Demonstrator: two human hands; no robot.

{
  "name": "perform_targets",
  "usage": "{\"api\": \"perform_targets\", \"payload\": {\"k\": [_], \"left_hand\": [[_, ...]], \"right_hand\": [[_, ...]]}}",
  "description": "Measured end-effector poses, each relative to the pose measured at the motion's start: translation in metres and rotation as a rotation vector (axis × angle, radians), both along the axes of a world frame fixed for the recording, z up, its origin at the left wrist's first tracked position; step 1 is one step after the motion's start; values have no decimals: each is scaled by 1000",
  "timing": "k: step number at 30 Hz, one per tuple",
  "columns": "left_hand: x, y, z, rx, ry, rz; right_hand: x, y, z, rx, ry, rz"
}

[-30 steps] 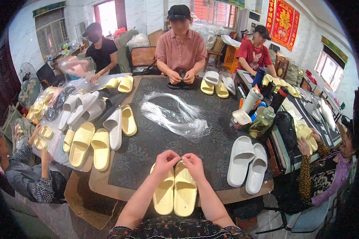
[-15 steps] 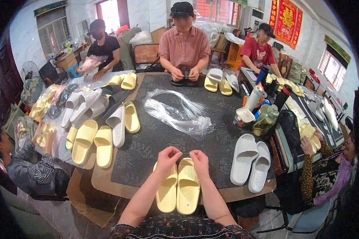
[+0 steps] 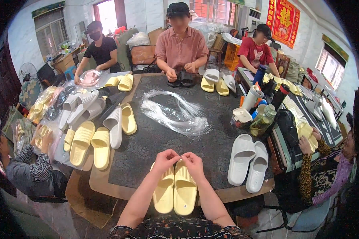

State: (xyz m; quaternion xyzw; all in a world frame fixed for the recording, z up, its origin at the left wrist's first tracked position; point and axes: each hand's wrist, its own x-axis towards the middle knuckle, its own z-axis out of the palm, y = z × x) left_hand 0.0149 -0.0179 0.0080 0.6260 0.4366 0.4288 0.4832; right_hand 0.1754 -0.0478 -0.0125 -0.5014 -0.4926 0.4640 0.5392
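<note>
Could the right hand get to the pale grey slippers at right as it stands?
Probably yes: the pale grey slippers sit off the right hand's outer side, with nothing visible blocking the way across the dark table covering. Its fingertips are pinched beside the left hand's, though.

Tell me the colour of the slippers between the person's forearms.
The slippers are pale yellow, best seen in the head view.

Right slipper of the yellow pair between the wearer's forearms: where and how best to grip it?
Probably grip the yellow slipper by its heel, from the near side, thumb on top: that end is nearest, lies clear of the strap and seems to overhang the table edge.
</note>
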Motion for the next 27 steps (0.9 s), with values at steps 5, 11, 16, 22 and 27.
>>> {"api": "perform_targets", "payload": {"k": [5,11,16,22,27], "left_hand": [[2,-2,4,58,-11,98],[4,-6,5,52,-5,10],[5,-1,2,81,-90,165],[4,5,-5,65,-162,211],[-9,16,-22,5,-234,339]], "right_hand": [[3,-1,3,56,120,-165],[-1,-3,7,20,159,-31],[1,-2,6,31,113,-138],[2,-28,52,507,-423,-383],[0,-101,83,225,-548,33]]}}
